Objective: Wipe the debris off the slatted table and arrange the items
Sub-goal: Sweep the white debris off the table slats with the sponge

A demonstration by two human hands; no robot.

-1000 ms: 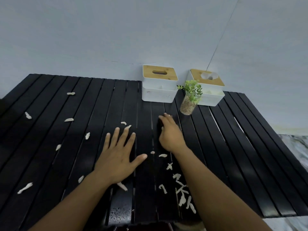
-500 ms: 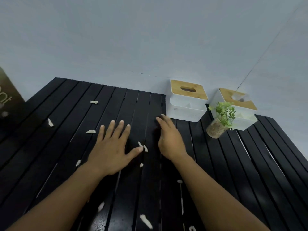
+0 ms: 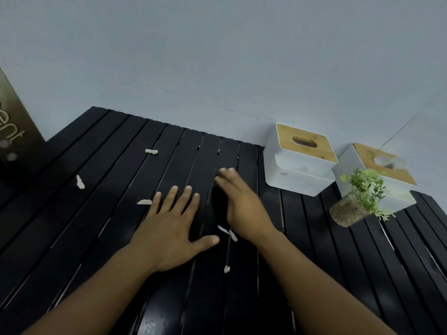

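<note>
Two bare hands work low over the slatted table (image 3: 72,238). Nearest me, one pale scrap (image 3: 227,269) lies alone between the forearms. Just past it the left hand (image 3: 169,228) lies flat, fingers spread and straight, holding nothing. The right hand (image 3: 239,206) stands on its edge beside it, smeared by motion. Its fingers look straight over a dark patch (image 3: 217,201) that may be a cloth, but I cannot tell whether they pinch it. Two scraps (image 3: 223,229) sit between the left thumb and the right wrist, and three more lie farther left, untouched. At the back stand two white boxes (image 3: 302,170) and a small leaning plant (image 3: 350,209).

A quick sweep could, I think, flick scraps down the gaps between slats, and a wide swing rightward might topple the plant.

Half a second ago the right hand was sharp and sat closer to the boxes. The left hand has stayed planted.
</note>
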